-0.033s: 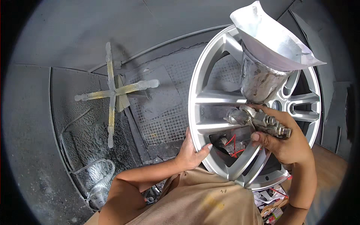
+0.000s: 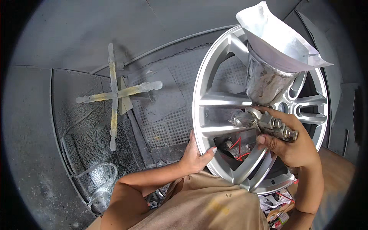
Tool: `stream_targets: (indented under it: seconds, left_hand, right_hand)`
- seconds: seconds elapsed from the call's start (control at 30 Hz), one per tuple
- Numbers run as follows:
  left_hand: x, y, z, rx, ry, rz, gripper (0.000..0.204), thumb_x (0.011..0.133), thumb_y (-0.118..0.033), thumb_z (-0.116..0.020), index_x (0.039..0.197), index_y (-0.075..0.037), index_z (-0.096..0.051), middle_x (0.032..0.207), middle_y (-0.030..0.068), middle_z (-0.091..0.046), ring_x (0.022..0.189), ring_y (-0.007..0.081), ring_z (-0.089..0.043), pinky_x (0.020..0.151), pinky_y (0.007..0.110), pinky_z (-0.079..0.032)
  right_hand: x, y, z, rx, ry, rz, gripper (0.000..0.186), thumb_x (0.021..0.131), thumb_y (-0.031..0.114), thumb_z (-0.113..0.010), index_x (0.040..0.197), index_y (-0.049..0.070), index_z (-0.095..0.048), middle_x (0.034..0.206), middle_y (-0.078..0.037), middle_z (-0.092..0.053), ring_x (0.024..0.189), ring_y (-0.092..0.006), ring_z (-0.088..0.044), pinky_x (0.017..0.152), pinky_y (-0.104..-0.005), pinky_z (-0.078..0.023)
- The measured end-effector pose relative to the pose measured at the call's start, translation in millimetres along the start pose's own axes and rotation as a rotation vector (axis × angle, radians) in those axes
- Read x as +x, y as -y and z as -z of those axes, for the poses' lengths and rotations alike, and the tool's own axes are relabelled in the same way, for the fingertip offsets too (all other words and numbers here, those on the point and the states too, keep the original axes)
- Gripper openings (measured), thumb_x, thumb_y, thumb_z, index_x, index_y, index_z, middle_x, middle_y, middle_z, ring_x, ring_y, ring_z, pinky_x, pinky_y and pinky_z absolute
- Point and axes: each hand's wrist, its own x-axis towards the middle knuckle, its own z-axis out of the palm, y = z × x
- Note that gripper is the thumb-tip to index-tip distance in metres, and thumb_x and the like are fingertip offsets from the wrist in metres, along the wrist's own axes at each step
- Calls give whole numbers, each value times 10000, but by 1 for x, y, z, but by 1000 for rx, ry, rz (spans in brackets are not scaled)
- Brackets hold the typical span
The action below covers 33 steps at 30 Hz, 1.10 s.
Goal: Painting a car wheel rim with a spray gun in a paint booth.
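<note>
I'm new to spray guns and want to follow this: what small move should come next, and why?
Probably ease the left hand off the alloy wheel, if it sits steadily, and lift away the white paper funnel. It flares well past the metal cup, and the right hand is occupied gripping the spray gun.

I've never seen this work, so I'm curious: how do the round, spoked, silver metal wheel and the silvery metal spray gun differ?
The wheel is much larger than the spray gun. The wheel looks clean, while the spray gun's rounded metal cup is streaked and stained. The left hand holds the wheel by its edge; the right hand grips the spray gun. Both look silvery and metallic.
</note>
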Motion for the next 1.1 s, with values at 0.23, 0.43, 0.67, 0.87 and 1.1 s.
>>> stream_targets:
  seconds: [0.23, 0.43, 0.67, 0.87, 1.1]
  left_hand:
    - [0, -5, 1, -13, 13, 3, 715, 815, -83, -639, 1398, 45, -245, 1262, 219, -395, 1188, 334, -435, 1047, 416, -333]
    - [0, -4, 2, 10, 21, -28, 711, 814, -76, -636, 1397, 50, -249, 1260, 219, -390, 1190, 332, -426, 1051, 416, -324]
    - [0, -1, 1, -2, 8, -31, 708, 810, -92, -637, 1391, 52, -259, 1250, 225, -391, 1173, 343, -429, 1046, 422, -322]
    - [0, -4, 1, 16, 3, -23, 688, 805, -94, -637, 1374, 53, -279, 1238, 228, -399, 1169, 351, -435, 1043, 429, -327]
    - [0, -3, 1, 34, -1, -36, 683, 802, -97, -641, 1368, 52, -288, 1230, 232, -408, 1157, 364, -443, 1036, 435, -333]
  right_hand:
    - [-2, 3, -2, -35, 2, -31, 441, 842, 47, -721, 1265, 20, -598, 980, -84, -710, 820, -107, -631, 767, -258, -504]
    - [-5, 0, 0, -13, 54, 26, 458, 835, 66, -732, 1271, 22, -596, 939, -83, -709, 793, -113, -625, 754, -264, -504]
    - [-4, -4, -3, -9, 14, 45, 544, 813, 113, -769, 1295, -25, -558, 810, -27, -642, 737, -87, -591, 686, -234, -480]
    - [-4, -3, -2, 73, -9, -16, 558, 818, 121, -765, 1312, -24, -547, 801, -41, -646, 695, -106, -613, 619, -234, -483]
    - [-9, -2, -2, 38, 42, 15, 465, 839, 69, -717, 1278, -1, -582, 900, -92, -709, 763, -128, -635, 746, -270, -502]
